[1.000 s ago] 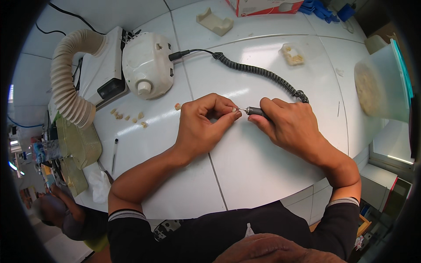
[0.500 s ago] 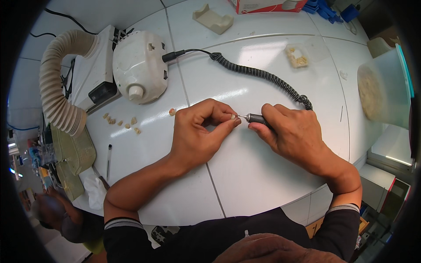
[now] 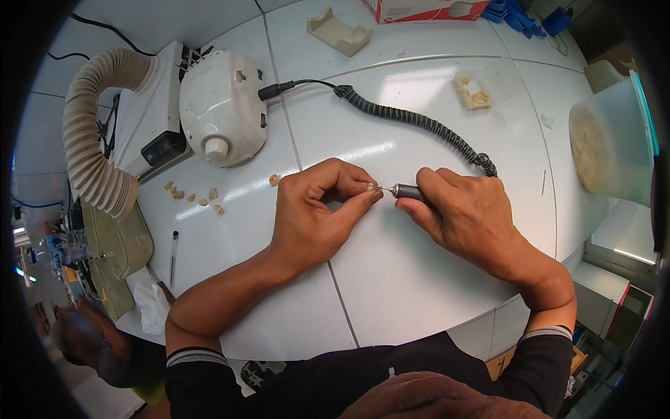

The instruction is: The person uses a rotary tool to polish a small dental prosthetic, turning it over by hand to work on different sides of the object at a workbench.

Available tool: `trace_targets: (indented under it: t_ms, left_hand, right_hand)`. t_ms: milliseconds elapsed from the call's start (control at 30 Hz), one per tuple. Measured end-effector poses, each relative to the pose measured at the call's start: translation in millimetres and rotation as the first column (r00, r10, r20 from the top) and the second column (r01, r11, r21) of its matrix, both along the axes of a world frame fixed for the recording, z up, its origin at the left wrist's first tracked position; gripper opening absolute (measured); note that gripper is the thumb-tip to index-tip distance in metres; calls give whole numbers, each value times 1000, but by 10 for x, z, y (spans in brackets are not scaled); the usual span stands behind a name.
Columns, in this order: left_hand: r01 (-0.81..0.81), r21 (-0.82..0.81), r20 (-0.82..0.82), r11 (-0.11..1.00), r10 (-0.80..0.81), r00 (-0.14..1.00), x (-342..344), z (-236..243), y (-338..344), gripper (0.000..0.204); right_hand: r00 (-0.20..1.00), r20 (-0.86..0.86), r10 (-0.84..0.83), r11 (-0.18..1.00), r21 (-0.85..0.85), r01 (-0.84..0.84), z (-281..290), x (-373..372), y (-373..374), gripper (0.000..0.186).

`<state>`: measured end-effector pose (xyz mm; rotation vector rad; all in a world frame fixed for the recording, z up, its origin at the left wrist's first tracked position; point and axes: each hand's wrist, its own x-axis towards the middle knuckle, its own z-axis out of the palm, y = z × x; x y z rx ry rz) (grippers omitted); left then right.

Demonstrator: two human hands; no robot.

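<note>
Between the thumb and fingers of my left hand (image 3: 321, 209) is pinched a tiny off-white, tooth-like piece (image 3: 370, 187), mostly hidden by the fingertips. My right hand (image 3: 467, 213) grips a dark rotary handpiece (image 3: 412, 191) like a pen. Its thin metal bit points left and meets the small piece, or comes very near it. From behind my right hand a black coiled cord (image 3: 419, 120) runs to a white control unit (image 3: 227, 105) with a round knob, at the back left. Left of my left hand lies one pinkish and off-white piece (image 3: 274, 180).
Several small tooth-like pieces (image 3: 202, 201) lie on the white table at left, near a pen (image 3: 174, 255). A ribbed hose (image 3: 80, 133) and green basket (image 3: 125, 241) stand further left. At back right are a small clear box (image 3: 473, 94) and a translucent tub (image 3: 607, 140). Another person (image 3: 94, 342) is at lower left.
Both hands hold nearly the same pose. The small piece and the bit against it have shifted only very slightly.
</note>
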<state>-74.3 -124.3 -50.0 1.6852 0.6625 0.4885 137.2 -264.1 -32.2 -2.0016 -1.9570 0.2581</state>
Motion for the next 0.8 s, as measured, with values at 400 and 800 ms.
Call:
trace_targets:
  t_ms: [400,800]
  left_hand:
    - [6,23,32,1000,-6,999,1,-27,2,15]
    - [12,39,28,999,-13,1000,2,-6,-1,13]
  right_hand:
    - [1000,-1,3,1000,9,-3,-6,2,-2,46]
    - [1000,0,3,1000,12,-3,-13,3,5,45]
